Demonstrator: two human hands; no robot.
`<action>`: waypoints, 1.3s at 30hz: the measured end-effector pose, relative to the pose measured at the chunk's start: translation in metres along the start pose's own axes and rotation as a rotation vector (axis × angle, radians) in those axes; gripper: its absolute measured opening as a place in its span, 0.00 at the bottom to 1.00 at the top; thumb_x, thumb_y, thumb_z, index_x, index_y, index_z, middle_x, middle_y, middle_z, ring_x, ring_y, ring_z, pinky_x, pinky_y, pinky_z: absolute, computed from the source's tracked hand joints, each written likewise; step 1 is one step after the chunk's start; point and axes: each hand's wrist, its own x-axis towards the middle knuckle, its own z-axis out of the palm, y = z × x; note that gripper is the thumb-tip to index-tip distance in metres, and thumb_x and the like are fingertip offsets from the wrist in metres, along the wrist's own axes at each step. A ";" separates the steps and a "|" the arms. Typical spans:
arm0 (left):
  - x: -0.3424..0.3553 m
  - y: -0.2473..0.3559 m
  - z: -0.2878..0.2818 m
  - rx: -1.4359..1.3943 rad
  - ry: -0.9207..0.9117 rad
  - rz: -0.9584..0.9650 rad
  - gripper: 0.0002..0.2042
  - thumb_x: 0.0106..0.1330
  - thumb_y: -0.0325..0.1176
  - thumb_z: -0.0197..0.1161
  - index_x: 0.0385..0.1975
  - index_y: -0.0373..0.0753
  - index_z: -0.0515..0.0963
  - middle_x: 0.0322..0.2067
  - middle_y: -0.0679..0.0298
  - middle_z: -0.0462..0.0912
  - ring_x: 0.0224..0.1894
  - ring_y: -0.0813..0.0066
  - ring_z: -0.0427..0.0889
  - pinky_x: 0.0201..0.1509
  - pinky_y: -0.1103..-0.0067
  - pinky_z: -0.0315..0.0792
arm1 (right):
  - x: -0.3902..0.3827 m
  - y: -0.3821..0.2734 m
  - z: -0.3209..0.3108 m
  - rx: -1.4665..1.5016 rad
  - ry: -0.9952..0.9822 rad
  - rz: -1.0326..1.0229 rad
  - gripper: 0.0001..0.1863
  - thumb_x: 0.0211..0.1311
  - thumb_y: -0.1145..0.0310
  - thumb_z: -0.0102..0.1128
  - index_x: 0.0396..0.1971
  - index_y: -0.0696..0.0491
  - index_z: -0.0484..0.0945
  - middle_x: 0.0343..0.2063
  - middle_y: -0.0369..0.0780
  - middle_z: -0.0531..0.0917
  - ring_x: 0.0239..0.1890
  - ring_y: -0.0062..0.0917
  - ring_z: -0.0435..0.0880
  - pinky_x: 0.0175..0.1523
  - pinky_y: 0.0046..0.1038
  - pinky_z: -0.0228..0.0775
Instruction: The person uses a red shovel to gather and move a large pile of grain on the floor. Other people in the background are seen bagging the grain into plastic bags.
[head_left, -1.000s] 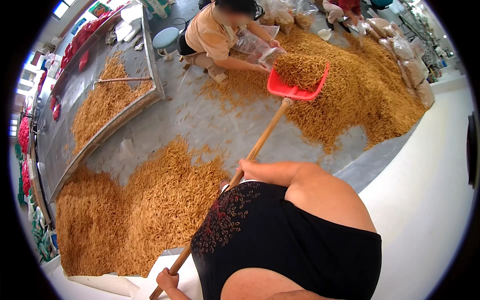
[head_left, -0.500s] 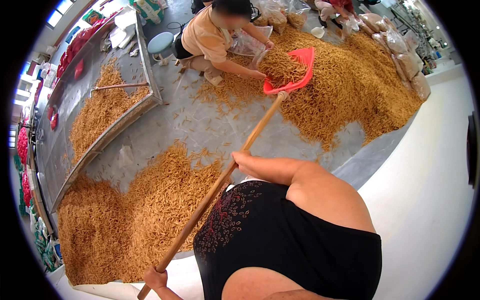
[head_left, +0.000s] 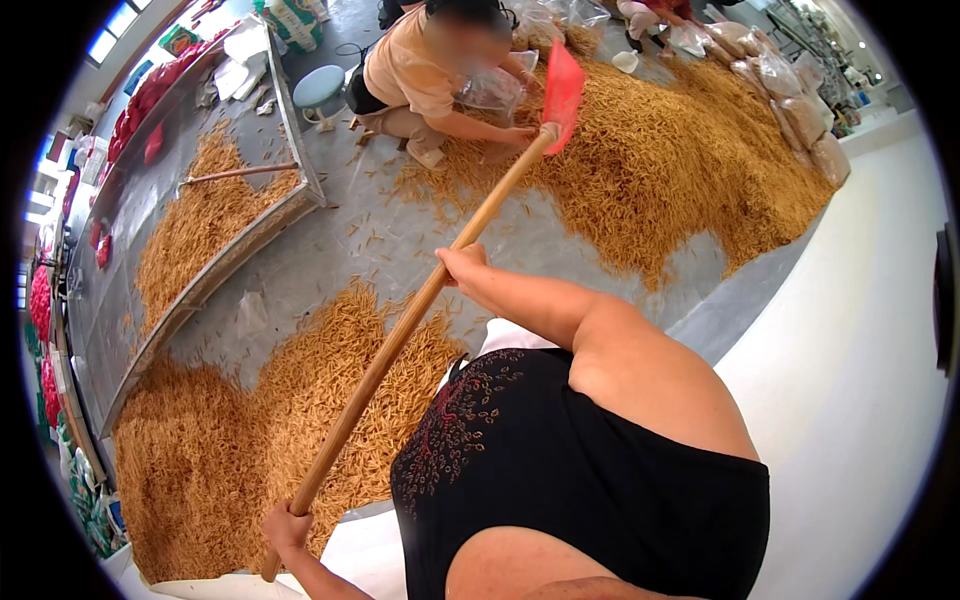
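Observation:
My right hand (head_left: 462,265) is wrapped round the middle of a long wooden handle. Lower down at the left, my left hand (head_left: 287,527) closes round the handle near its butt end. The handle belongs to a shovel (head_left: 395,340) with a red scoop-like blade (head_left: 565,95), now turned on its side by a crouching person (head_left: 410,80) in a light orange top. A clear plastic bag (head_left: 492,90) is by that person's hands, partly behind the blade. Golden-brown stick-shaped pieces form a large heap (head_left: 650,160) beside the blade.
Nearer heaps of sticks (head_left: 190,470) lie at lower left. Beyond them stands a metal-edged tray (head_left: 215,265) with more sticks and a wooden-handled tool (head_left: 240,173). A blue stool (head_left: 320,87) is behind the person. Filled bags (head_left: 800,105) line the far right; a white wall (head_left: 850,330) curves nearby.
The red blade has swung up and left and turned on its side; the sticks it carried no longer show. Both my hands have shifted left with the handle, the right also farther away.

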 end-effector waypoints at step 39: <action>-0.028 0.235 -0.048 0.501 0.401 0.285 0.05 0.43 0.31 0.60 0.14 0.42 0.70 0.16 0.59 0.74 0.24 0.56 0.75 0.28 0.66 0.69 | 0.191 0.196 -0.129 0.519 0.262 0.622 0.10 0.48 0.76 0.51 0.34 0.57 0.68 0.21 0.43 0.72 0.21 0.33 0.75 0.27 0.39 0.72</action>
